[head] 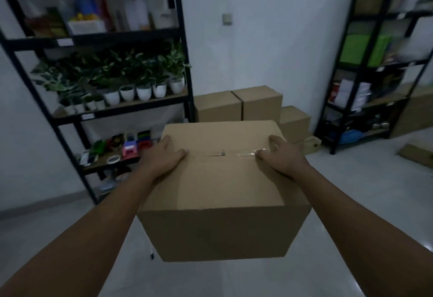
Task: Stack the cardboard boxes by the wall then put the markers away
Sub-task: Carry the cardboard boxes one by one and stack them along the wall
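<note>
By the wall several cardboard boxes [239, 104] sit stacked, while my left hand [164, 156] and right hand [278, 158] clasp another box [218, 193] (markers unseen, that step remains).

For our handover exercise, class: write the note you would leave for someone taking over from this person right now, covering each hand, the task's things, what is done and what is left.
Left hand: grips the left top edge of the closed brown cardboard box, thumb on the lid.
Right hand: grips the right top edge, by the clear tape along the seam.
The box is carried above the pale floor, facing the white wall.
Done: several brown cardboard boxes already sit by the wall between the two black shelving units.
Left: set this box with them. A flat piece of cardboard lies on the floor at right. No markers can be made out; find them and put them away.
</note>
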